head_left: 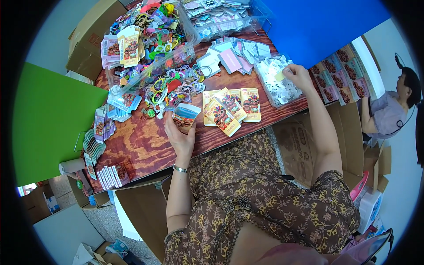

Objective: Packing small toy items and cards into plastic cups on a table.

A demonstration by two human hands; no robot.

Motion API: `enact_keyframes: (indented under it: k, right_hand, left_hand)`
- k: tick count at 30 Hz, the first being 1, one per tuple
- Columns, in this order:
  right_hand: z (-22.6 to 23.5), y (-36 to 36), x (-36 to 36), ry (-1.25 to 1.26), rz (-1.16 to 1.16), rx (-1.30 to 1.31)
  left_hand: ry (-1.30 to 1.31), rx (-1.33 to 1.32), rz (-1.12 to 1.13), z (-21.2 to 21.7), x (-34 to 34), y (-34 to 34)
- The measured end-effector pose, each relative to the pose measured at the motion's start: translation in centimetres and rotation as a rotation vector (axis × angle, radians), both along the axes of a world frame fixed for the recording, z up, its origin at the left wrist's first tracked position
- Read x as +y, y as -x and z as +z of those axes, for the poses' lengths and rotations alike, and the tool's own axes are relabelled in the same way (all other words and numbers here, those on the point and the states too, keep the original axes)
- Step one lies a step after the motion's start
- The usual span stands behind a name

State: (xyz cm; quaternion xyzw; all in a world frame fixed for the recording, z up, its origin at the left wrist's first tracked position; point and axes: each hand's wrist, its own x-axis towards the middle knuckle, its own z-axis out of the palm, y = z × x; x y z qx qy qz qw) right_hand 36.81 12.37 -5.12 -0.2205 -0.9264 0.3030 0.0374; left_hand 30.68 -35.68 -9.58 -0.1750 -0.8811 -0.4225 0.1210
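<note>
My left hand (179, 142), a metal watch on its wrist, is closed round a small printed carton (184, 115) at the table's front edge. The carton's upper end looks open and pale inside. Farther right, my right hand (301, 78) reaches over a clear plastic tub (277, 104) of small white packets (276, 84). Its thumb and fingers pinch a small pale-yellow piece (280, 76), too small to name surely. Between my hands several flat yellow cartons (251, 105) with cartoon prints lie overlapping on the wood-grain table (150, 143).
Colourful hair ties (170, 86) spill before a big clear bin (152, 66). Loose cards (232, 59) lie before another bin (221, 26). Flat cartons stand in rows (112, 176) at the left. Green (57, 123) and blue (318, 26) panels flank the table. A person (391, 110) is at the right.
</note>
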Motion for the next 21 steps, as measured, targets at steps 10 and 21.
enact_keyframes:
  k: [10,21]
  right_hand:
    - [4.1,3.8,-7.1,0.568,0.040,0.178]
    - [5.8,8.4,-29.3,0.149,0.757,0.409]
  left_hand:
    - [0.088,0.063,0.000,-0.2,0.2,0.2]
    - [-0.038,0.077,0.036,-0.1,0.4,-0.6]
